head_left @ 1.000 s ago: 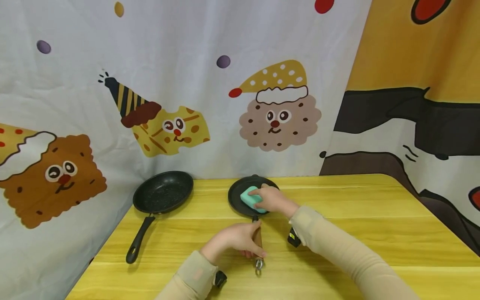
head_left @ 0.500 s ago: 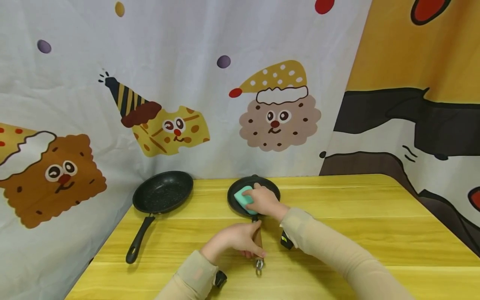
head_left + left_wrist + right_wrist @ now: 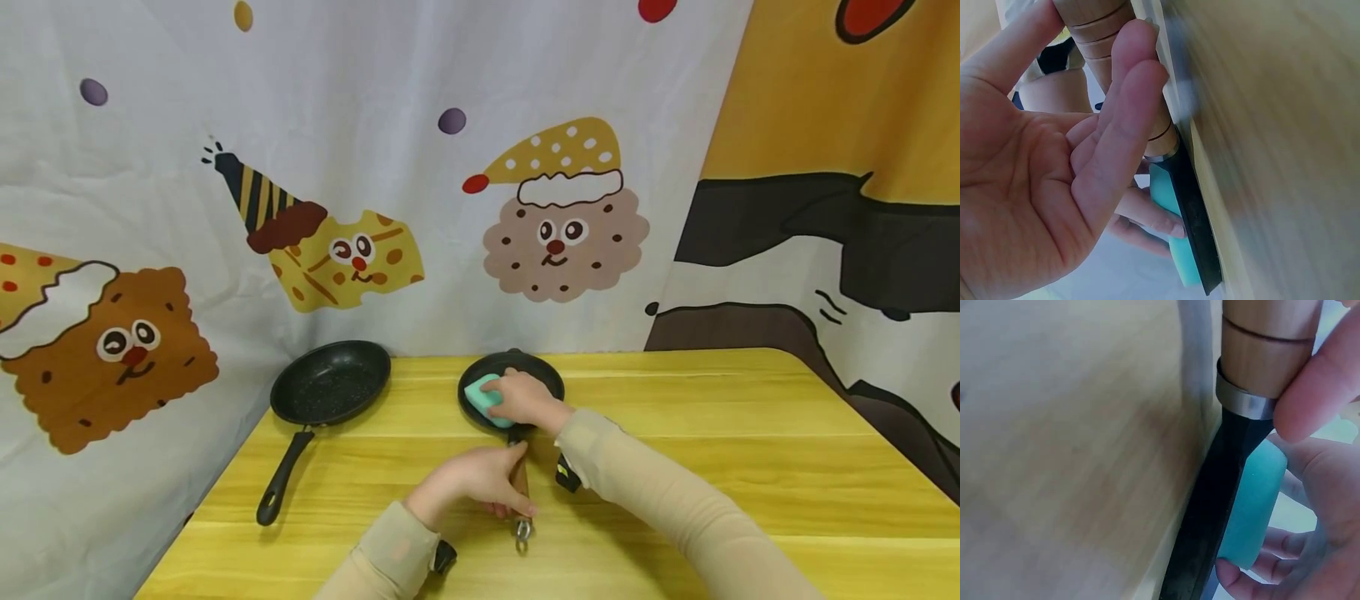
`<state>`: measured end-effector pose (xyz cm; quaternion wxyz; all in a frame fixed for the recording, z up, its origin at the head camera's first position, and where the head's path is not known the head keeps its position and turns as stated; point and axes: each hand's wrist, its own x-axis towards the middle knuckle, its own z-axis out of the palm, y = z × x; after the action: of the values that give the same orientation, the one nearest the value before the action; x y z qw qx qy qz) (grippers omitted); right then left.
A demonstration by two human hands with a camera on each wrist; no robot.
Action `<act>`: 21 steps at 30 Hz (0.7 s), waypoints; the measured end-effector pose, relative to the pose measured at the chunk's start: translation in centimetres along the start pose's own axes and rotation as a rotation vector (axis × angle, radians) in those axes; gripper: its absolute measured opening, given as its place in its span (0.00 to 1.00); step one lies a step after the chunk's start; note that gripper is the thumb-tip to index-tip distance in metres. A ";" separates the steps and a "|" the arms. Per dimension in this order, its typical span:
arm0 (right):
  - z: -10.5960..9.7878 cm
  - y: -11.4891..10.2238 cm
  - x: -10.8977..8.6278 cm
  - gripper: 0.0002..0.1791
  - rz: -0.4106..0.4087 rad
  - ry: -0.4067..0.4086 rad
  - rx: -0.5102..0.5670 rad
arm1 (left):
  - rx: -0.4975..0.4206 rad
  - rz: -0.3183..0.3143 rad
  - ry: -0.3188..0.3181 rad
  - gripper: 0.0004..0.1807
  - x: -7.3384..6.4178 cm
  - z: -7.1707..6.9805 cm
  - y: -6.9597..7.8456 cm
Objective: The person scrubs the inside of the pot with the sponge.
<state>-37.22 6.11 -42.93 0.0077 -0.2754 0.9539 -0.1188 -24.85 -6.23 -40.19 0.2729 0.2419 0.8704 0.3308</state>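
A small black frying pan (image 3: 551, 373) lies on the table, its wooden handle (image 3: 519, 477) toward me. My left hand (image 3: 480, 482) grips that handle; the left wrist view shows the fingers and thumb on either side of the ringed wood (image 3: 1100, 37). My right hand (image 3: 525, 397) holds a mint-green sponge (image 3: 481, 398) against the pan's inside, left of its middle. Seen from the right wrist, the sponge (image 3: 1254, 503) stands pinched between thumb and fingers, flat against the dark pan (image 3: 1200, 519).
A larger black frying pan (image 3: 330, 383) rests at the table's back left, its black handle (image 3: 285, 479) pointing to the front. The wooden table (image 3: 712, 442) meets a printed cloth (image 3: 420, 75) at its back. A dark wrist device (image 3: 567, 473) hangs under the right sleeve.
My right hand has slid the sponge leftward across the small pan, mostly in the first half second. The left hand keeps its grip on the handle. The head view has shifted slightly.
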 end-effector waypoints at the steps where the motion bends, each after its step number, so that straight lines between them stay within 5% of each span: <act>1: 0.0 0.0 0.1 0.27 0.000 -0.005 0.005 | 0.003 0.003 0.001 0.54 0.0 0.0 0.0; 21: 0.1 0.8 3.1 0.27 0.105 -0.056 -0.037 | 0.033 0.010 -0.005 0.53 -0.2 -0.2 -0.1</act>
<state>-40.24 5.07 -43.03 0.0355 -0.2283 0.9685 -0.0929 -24.88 -6.50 -40.10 0.2693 0.2513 0.8739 0.3172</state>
